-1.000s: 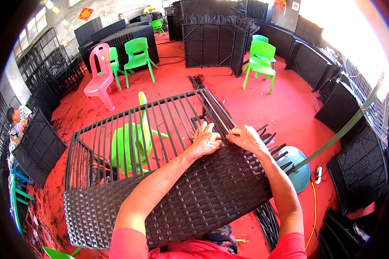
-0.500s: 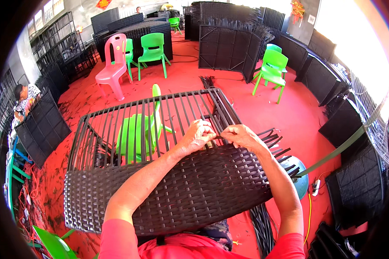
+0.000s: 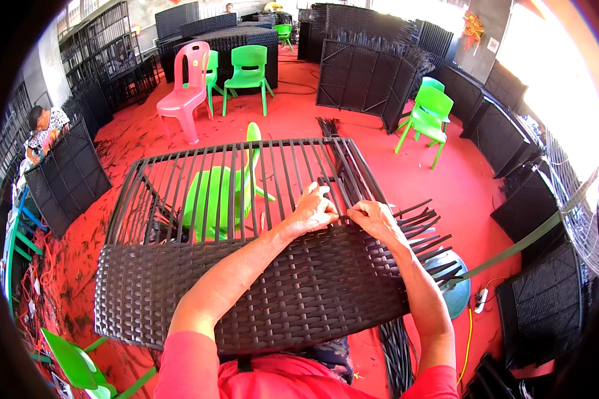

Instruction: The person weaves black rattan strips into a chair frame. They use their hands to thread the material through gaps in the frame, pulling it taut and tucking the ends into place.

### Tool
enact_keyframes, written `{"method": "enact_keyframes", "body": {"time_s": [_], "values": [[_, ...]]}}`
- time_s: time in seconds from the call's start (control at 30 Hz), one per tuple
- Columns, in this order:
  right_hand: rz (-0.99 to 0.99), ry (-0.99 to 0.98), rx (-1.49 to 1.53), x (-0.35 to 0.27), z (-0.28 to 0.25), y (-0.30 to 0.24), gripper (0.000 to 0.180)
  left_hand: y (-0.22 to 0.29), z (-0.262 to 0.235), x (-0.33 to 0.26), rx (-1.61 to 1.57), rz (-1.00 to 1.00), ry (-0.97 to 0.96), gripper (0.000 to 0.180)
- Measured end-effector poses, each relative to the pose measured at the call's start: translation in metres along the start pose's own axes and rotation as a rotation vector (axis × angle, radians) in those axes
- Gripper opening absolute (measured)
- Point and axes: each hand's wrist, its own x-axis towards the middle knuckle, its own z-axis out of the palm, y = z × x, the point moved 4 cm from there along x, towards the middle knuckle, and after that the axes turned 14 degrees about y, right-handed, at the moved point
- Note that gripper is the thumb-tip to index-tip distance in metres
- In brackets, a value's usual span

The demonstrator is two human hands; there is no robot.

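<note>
Spanning the area directly before the person, the black panel [image 3: 306,292] is woven across its near part; its far slats stand bare. Left hand [image 3: 315,209], toward 2 o'clock of panel centre: fingers curled at the weave edge; grip cannot be confirmed. Right hand [image 3: 373,218], just beside it toward 3 o'clock: thumb and forefinger pinching a black strip [image 3: 343,219]. Loose strip ends [image 3: 432,241] project at 3 o'clock. Farther out over red floor [image 3: 373,149]: green chair [image 3: 432,113] at 2, pink chair [image 3: 183,100] at 11, co-worker [image 3: 48,126] at 10.
</note>
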Motion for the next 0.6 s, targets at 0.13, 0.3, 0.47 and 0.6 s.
{"method": "enact_keyframes", "body": {"time_s": [0.13,0.3,0.47,0.6], "values": [[-0.163,0.097,0.065,-0.002,-0.003,-0.019,0.023,-0.008,-0.014,-0.002,-0.34,-0.127,0.179,0.014],[0.095,-0.206,0.254,0.001,0.007,-0.038,0.027,0.006,-0.048,-0.022,-0.149,0.102,0.236,0.014],[0.149,-0.228,0.333,0.004,0.023,-0.017,0.025,-0.013,-0.049,-0.038,-0.043,0.008,0.233,0.019],[0.033,-0.067,0.179,-0.001,0.032,-0.017,0.027,-0.019,-0.03,-0.043,0.162,0.04,0.2,0.02]]}}
